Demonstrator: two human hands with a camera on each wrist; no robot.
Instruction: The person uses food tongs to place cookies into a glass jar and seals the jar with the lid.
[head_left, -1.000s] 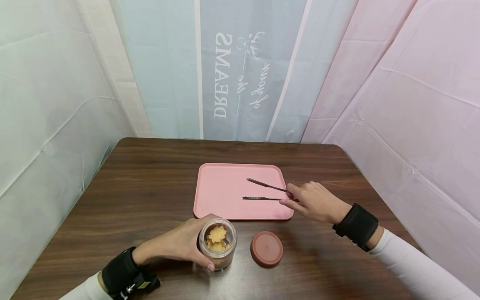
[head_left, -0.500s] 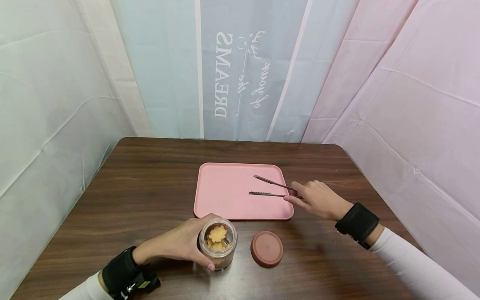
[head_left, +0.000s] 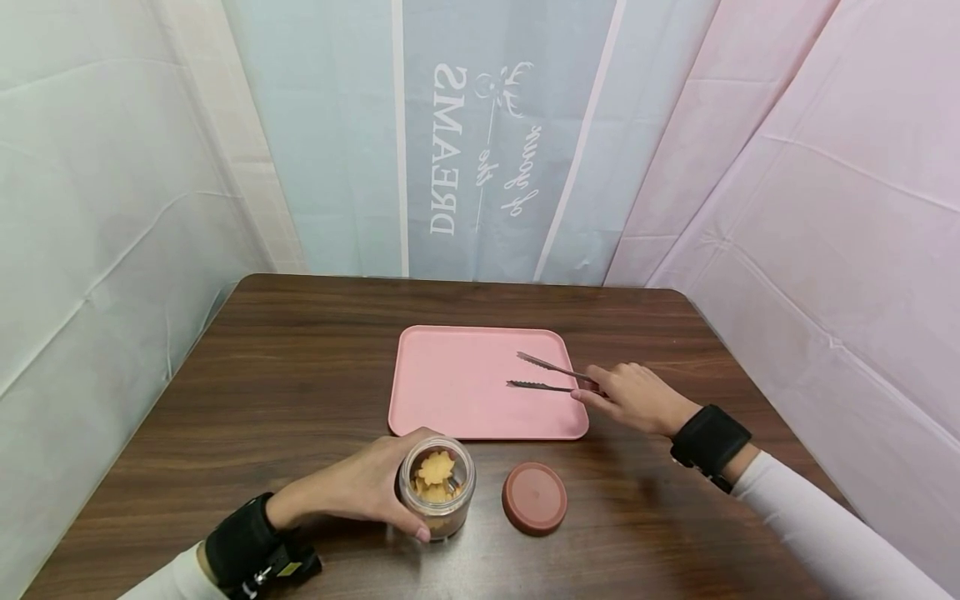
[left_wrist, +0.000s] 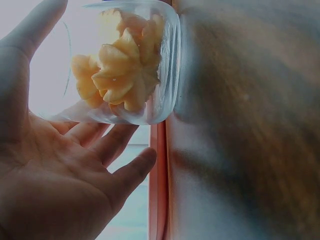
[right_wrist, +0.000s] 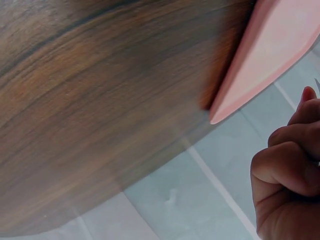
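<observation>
My left hand (head_left: 367, 485) grips a clear glass jar (head_left: 450, 523) near the front of the table, thumb on the near side. Inside the uncovered jar lie several yellow flower-shaped cookies (left_wrist: 122, 75), seen closely in the left wrist view. My right hand (head_left: 637, 398) holds metal tongs (head_left: 547, 387) by their handle end, their two serrated arms spread apart with nothing between them. The tongs' tips are over the right half of a pink tray (head_left: 442, 383). In the right wrist view the curled fingers (right_wrist: 285, 162) show, while the tongs are mostly out of frame.
A reddish-brown round lid (head_left: 535, 498) lies on the dark wooden table (head_left: 300, 367), right of the jar and in front of the tray. Pale cloth curtains (head_left: 330, 167) hang behind and on both sides of the table.
The right hand has drawn the tongs slightly right, away from the tray's middle. The left hand and jar have stayed in place.
</observation>
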